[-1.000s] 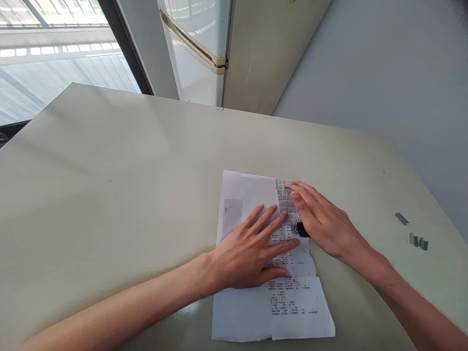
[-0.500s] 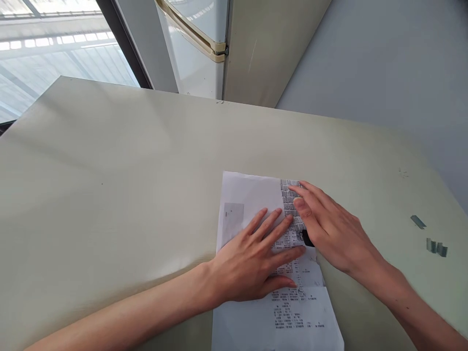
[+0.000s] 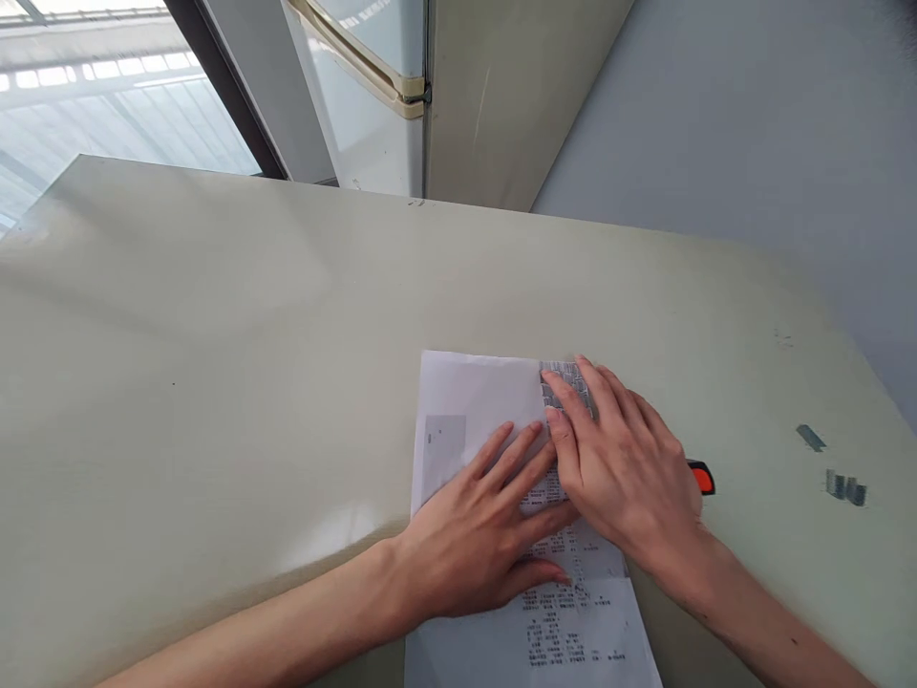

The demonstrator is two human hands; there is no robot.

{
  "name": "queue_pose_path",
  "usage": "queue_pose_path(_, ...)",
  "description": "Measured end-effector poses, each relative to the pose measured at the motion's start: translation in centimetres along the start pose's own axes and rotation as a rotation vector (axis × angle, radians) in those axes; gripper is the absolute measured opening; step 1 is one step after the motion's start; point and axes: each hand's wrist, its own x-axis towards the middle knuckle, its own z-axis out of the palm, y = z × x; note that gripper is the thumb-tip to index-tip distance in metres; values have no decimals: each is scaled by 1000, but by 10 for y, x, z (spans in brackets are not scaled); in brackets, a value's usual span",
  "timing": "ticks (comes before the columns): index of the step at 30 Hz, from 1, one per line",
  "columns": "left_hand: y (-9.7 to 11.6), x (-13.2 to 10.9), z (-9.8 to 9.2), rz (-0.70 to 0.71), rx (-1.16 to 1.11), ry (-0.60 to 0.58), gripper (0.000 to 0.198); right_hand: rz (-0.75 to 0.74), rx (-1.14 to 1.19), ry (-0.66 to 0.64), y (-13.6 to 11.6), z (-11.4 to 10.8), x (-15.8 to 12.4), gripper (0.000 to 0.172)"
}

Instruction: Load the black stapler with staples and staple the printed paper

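Note:
A sheet of paper (image 3: 465, 377) lies on the table, partly printed with dense text and bearing a grey patterned strip (image 3: 557, 368) near its top right. My left hand (image 3: 487, 535) rests flat across its middle, fingers spread. My right hand (image 3: 623, 449) reaches over the paper's upper right side with fingers stretched out, fingertips on the strip. Its thumb is close to the left fingertips. Beside the right palm sticks out the black and orange-red end of an object (image 3: 702, 477); the rest of it is hidden under the hand, and its kind does not show.
The pale table (image 3: 250, 287) carries dark green marks or tape pieces (image 3: 845, 487) at the right. Behind its far edge stand a fridge (image 3: 387, 143), a grey wall (image 3: 752, 124) and, at the left, a window (image 3: 107, 105).
My right hand has moved left and flattened over the strip. The object's black end left of the palm is now covered, and its orange-red end shows on the right. My left hand stays on the paper.

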Motion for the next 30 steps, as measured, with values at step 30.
queue_pose_path(30, -33, -33, -48, -60, 105, -80, 52, 27, 706, 252, 93, 20, -25, 49)
